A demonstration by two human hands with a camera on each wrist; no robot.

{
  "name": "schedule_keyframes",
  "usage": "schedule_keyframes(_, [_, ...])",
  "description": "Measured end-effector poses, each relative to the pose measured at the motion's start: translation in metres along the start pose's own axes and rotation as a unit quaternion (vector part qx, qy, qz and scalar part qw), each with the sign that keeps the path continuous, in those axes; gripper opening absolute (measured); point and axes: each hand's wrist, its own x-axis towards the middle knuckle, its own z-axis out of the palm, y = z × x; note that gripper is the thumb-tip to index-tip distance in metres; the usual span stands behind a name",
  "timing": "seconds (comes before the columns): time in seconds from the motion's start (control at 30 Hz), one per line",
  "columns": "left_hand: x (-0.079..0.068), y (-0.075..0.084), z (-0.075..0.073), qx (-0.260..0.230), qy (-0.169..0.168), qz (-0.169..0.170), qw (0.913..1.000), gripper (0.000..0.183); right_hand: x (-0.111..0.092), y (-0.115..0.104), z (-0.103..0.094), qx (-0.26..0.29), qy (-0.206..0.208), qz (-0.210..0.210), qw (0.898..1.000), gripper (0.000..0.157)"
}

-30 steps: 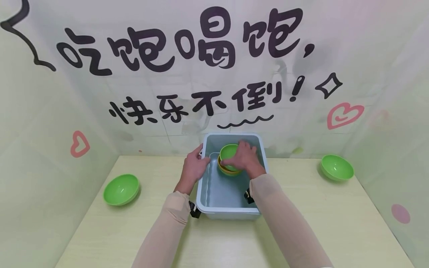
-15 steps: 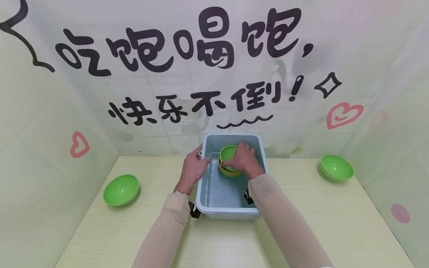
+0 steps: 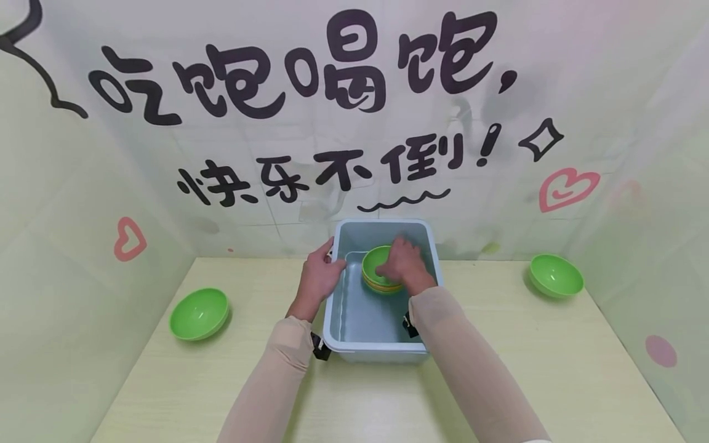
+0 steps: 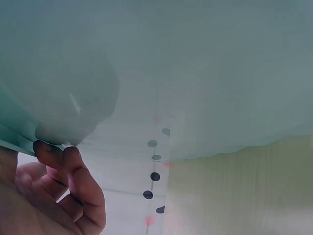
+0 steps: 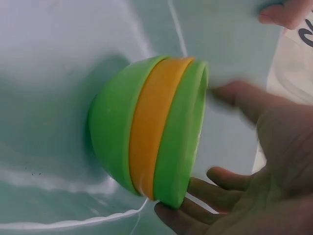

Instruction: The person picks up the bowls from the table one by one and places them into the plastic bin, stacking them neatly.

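A blue-grey plastic bin (image 3: 376,347) stands on the table. My left hand (image 3: 322,275) holds its left rim, thumb over the top and fingers curled beneath, as the left wrist view shows. Inside the bin sits a nested stack: a green bowl (image 5: 115,115) at the bottom, an orange bowl (image 5: 157,122) in the middle, another green bowl (image 5: 181,132) on top. My right hand (image 3: 407,266) reaches over the stack. In the right wrist view its fingers are spread, fingertips at the top bowl's rim, and the blurred thumb stands off the opposite side.
One green bowl (image 3: 199,314) lies on the table to the left, and a further green bowl (image 3: 556,276) to the right. The bin stands close to the back wall sheet (image 3: 277,240), which bears black lettering. Side sheets border the wooden table (image 3: 244,369).
The top green bowl has settled down into the orange one, closing the gap between them. My right thumb has come away from its rim. The left hand has stayed on the bin.
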Motion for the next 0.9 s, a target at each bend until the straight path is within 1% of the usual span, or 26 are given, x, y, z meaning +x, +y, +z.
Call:
schedule_keyframes(0.03, [0.0, 0.0, 0.0, 0.0, -0.001, 0.0, 1.0, 0.07, 0.0, 0.001, 0.0, 0.002, 0.0, 0.001, 1.0, 0.084])
schedule_keyframes(0.1, [0.0, 0.001, -0.001, 0.002, -0.002, -0.001, 1.0, 0.07, 0.0, 0.001, 0.0, 0.002, -0.002, 0.006, 1.0, 0.087])
schedule_keyframes(0.27, [0.0, 0.001, 0.0, 0.004, -0.003, -0.004, 1.0, 0.07, 0.0, 0.001, 0.001, -0.009, -0.023, 0.008, 1.0, 0.101])
schedule_keyframes(0.43, [0.0, -0.001, 0.0, 0.002, 0.001, -0.002, 1.0, 0.069, 0.0, 0.0, 0.001, -0.017, -0.037, 0.007, 0.999, 0.101])
schedule_keyframes(0.53, [0.001, 0.0, -0.001, 0.004, 0.0, -0.004, 1.0, 0.069, 0.0, -0.001, 0.0, -0.018, -0.038, 0.008, 0.999, 0.099])
schedule_keyframes(0.67, [0.001, 0.0, -0.002, 0.009, 0.001, -0.01, 0.9999, 0.068, 0.0, -0.003, -0.003, -0.015, -0.024, -0.004, 1.0, 0.094])
schedule_keyframes(0.9, [0.001, 0.001, -0.001, 0.008, -0.004, -0.015, 0.9998, 0.069, 0.001, -0.002, -0.014, 0.001, 0.014, -0.048, 0.999, 0.082])
